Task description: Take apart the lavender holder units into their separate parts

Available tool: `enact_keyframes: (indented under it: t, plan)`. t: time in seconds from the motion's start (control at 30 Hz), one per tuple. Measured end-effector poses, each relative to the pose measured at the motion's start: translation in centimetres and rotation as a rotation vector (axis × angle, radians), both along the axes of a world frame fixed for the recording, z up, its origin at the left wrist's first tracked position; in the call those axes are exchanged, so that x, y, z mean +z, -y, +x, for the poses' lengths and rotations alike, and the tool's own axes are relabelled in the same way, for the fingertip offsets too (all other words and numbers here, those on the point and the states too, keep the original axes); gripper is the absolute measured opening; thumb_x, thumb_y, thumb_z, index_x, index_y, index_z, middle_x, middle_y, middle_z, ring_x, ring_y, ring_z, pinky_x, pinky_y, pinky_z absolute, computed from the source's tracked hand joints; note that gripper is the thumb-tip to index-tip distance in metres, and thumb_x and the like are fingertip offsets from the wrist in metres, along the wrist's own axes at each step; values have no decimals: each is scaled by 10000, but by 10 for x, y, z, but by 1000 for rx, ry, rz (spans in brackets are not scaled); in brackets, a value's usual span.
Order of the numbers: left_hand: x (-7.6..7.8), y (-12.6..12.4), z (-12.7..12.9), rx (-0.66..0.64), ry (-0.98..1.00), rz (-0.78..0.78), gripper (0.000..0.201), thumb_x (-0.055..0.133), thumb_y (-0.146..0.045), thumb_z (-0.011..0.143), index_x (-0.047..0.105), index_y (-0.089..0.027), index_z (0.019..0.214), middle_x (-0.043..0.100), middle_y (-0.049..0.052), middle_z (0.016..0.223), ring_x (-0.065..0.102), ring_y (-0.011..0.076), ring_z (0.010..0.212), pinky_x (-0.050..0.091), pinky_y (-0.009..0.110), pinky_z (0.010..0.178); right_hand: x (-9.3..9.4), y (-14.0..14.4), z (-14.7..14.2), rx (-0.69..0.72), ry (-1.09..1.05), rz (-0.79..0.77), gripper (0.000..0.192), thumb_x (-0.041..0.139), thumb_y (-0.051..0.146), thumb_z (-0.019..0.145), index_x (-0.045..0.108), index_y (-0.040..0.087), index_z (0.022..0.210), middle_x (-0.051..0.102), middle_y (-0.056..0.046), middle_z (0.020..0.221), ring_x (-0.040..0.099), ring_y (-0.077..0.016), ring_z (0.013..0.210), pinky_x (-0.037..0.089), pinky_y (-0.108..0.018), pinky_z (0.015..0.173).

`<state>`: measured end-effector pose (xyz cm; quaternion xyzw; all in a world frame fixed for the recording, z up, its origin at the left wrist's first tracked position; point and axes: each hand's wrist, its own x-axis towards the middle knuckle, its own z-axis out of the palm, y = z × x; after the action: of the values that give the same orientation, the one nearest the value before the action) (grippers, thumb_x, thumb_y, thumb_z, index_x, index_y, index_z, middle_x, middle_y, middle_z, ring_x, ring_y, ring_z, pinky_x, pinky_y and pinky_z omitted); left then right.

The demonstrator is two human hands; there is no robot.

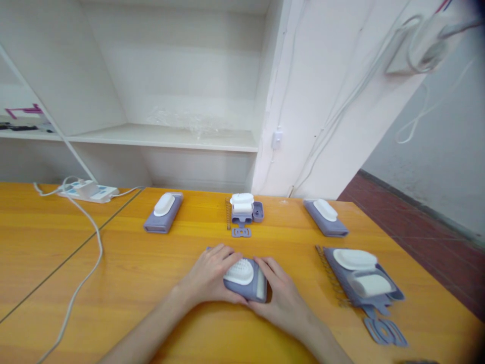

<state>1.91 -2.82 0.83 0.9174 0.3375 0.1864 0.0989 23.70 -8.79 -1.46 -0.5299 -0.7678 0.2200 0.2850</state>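
Head view, single frame. Orange wooden desk (113, 283), white shelf unit (162, 136) behind it.

Both hands at 6 o'clock, low centre of the desk, wrapped round one lilac case w/ white bristled pad (244, 279). Left hand (210, 275): palm on the case's left end, fingers curled over its top edge, gripping. Right hand (282, 296): thumb + fingers against the right end, also gripping. Case lies flat on the desk, between the two hands, pad side up.

Other items, clock positions taken from the held case:
- 12 o'clock: small stack of parts (244, 210), white pieces on lilac base, w/ a thin metal spring (228, 215) standing just beside it at left and a flat lilac plate touching its near edge.
- 10–11 o'clock: closed lilac case w/ white top (163, 212), well apart from hands.
- 1–2 o'clock: another closed case (326, 217), angled.
- 3 o'clock: open tray of parts (359, 278), two white pieces on it, long spring along its left edge; flat lilac plates (384, 331) just beyond its near corner.
- 10 o'clock far: white power strip (89, 191), its cable (91, 253) running down across the desk at left.

Wall cables at upper right, detail blurred.
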Motion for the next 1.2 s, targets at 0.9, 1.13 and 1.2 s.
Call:
enact_keyframes:
  t: [0.9,1.13,1.2]
  plan:
    - [-24,-14,-31,-79,153,682,635,656,-591,715,548,-130,1138,643,195,1107,592,310,1072,479,473,930,-20,2,4,-133,222,293,941,664,489,725,149,175,1448,342,-157,1444,287,-333,1347,161,-595,1108]
    - [-22,-9,-26,-123,160,674,654,661,-596,705,546,-132,1151,648,195,1099,591,313,1082,487,476,928,-6,-2,0,-47,362,444,633,583,544,779,459,155,1263,529,-152,1277,427,-315,1234,153,-596,1101]
    - [-21,-8,-25,-131,168,670,660,658,-602,703,541,-137,1156,651,195,1094,592,310,1082,491,476,925,-3,-2,-2,-35,358,453,673,592,598,745,484,141,1228,562,-155,1222,460,-320,1193,167,-597,1097]
